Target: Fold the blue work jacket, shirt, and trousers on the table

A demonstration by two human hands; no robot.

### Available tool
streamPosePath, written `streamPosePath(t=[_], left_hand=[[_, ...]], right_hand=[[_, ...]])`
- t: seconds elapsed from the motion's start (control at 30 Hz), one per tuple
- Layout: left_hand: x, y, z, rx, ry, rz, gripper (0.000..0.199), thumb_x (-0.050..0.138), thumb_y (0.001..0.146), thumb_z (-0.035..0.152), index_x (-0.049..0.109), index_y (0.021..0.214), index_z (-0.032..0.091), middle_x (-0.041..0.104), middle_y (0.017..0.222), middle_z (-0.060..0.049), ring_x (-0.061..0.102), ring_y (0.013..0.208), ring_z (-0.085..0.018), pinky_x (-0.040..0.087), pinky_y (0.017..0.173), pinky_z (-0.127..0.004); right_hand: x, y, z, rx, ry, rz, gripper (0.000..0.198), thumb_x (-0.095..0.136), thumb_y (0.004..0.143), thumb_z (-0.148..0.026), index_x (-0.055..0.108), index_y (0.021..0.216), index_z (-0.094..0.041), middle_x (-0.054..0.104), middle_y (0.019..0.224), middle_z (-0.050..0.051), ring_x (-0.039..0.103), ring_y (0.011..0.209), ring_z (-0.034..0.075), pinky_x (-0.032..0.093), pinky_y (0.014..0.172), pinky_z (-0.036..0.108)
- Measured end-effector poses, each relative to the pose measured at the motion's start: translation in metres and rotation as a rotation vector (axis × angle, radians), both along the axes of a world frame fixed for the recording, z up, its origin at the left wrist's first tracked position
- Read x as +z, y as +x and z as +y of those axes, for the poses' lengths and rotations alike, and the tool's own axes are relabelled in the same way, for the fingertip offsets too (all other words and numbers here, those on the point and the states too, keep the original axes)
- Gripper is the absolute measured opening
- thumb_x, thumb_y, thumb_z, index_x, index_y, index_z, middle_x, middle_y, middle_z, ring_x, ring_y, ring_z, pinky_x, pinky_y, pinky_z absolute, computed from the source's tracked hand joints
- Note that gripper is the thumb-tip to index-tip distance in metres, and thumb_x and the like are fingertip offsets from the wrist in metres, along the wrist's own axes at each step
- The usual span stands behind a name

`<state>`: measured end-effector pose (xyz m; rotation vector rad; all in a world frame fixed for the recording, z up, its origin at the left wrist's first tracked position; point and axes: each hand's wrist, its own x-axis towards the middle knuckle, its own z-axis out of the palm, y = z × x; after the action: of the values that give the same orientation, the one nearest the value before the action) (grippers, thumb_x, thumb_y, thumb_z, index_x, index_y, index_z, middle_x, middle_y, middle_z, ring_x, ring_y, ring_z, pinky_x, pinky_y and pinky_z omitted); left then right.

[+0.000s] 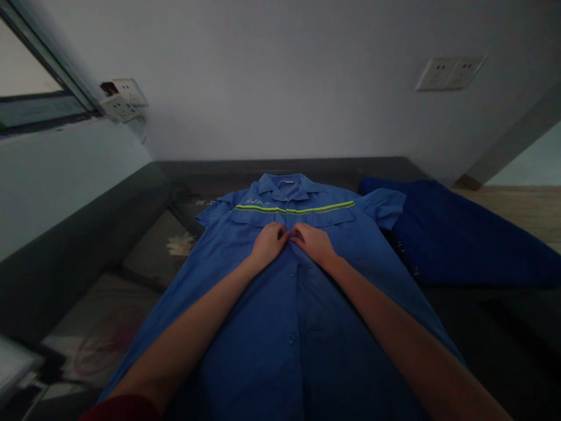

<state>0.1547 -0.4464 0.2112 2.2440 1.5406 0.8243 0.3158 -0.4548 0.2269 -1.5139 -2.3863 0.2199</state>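
Observation:
A blue short-sleeved work shirt (pixel 263 327) lies spread face up, collar away from me, with a yellow-green stripe across its chest. My left hand (pixel 269 242) pinches the front placket just below the stripe. Right beside it, my right hand (pixel 313 242) pinches the other edge of the placket, fingertips nearly touching those of the left. Whatever button sits between the fingers is hidden. Lower down the placket, buttons (pixel 291 338) show, and the front edges lie close together there.
A folded dark blue cloth (pixel 473 234) lies to the right, partly under the shirt's sleeve. The dark surface has a raised rim (pixel 280 166) against the wall. Wall sockets (pixel 451 73) are at the right, more sockets (pixel 120 108) at the left by a window frame (pixel 48 111).

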Motion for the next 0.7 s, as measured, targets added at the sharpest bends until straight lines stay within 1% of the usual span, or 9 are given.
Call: streamPosePath(t=[0.13, 0.23, 0.37, 0.53, 0.63, 0.7], left_hand=[[-0.005, -0.004, 0.003, 0.014, -0.015, -0.005, 0.015, 0.056, 0.085, 0.021, 0.058, 0.071, 0.017, 0.058, 0.075, -0.003, 0.054, 0.075, -0.016, 0.043, 0.073, -0.028], [-0.006, -0.003, 0.004, 0.042, -0.031, 0.006, 0.014, 0.057, 0.084, 0.022, 0.058, 0.071, 0.017, 0.059, 0.076, -0.003, 0.055, 0.077, -0.017, 0.042, 0.073, -0.029], [-0.005, -0.003, 0.003, 0.055, -0.052, 0.049, 0.014, 0.055, 0.085, 0.025, 0.06, 0.075, 0.017, 0.06, 0.081, -0.004, 0.055, 0.079, -0.018, 0.042, 0.073, -0.03], [-0.004, -0.004, 0.002, 0.021, -0.067, 0.083, 0.015, 0.051, 0.087, 0.024, 0.061, 0.079, 0.018, 0.062, 0.088, -0.005, 0.056, 0.085, -0.02, 0.042, 0.075, -0.031], [-0.002, -0.005, 0.002, -0.024, -0.078, 0.091, 0.017, 0.045, 0.088, 0.021, 0.062, 0.082, 0.019, 0.064, 0.092, -0.006, 0.057, 0.089, -0.021, 0.043, 0.078, -0.032], [-0.001, -0.006, 0.002, -0.052, -0.093, 0.068, 0.018, 0.045, 0.084, 0.015, 0.062, 0.087, 0.019, 0.066, 0.094, -0.005, 0.058, 0.092, -0.021, 0.044, 0.081, -0.033]], right_hand=[[0.001, 0.001, 0.001, 0.004, -0.016, 0.016, 0.017, 0.056, 0.089, -0.035, 0.057, 0.099, -0.022, 0.067, 0.096, 0.004, 0.062, 0.081, 0.018, 0.037, 0.061, 0.025], [0.002, 0.001, 0.002, 0.018, -0.029, 0.004, 0.016, 0.056, 0.089, -0.033, 0.057, 0.101, -0.021, 0.067, 0.096, 0.004, 0.062, 0.083, 0.018, 0.038, 0.063, 0.025], [0.006, -0.001, 0.001, 0.055, -0.018, -0.102, 0.019, 0.051, 0.092, -0.031, 0.054, 0.108, -0.021, 0.066, 0.104, 0.007, 0.064, 0.088, 0.02, 0.041, 0.064, 0.026], [0.01, -0.005, -0.004, 0.089, 0.013, -0.275, 0.024, 0.043, 0.095, -0.033, 0.051, 0.115, -0.023, 0.065, 0.107, 0.011, 0.065, 0.086, 0.022, 0.042, 0.062, 0.027], [0.009, -0.004, -0.004, 0.086, 0.013, -0.279, 0.025, 0.042, 0.096, -0.033, 0.051, 0.116, -0.023, 0.064, 0.107, 0.01, 0.065, 0.087, 0.022, 0.042, 0.064, 0.027], [0.008, -0.001, 0.0, 0.08, -0.002, -0.231, 0.023, 0.042, 0.096, -0.032, 0.053, 0.114, -0.023, 0.065, 0.105, 0.009, 0.064, 0.087, 0.021, 0.041, 0.065, 0.026]])
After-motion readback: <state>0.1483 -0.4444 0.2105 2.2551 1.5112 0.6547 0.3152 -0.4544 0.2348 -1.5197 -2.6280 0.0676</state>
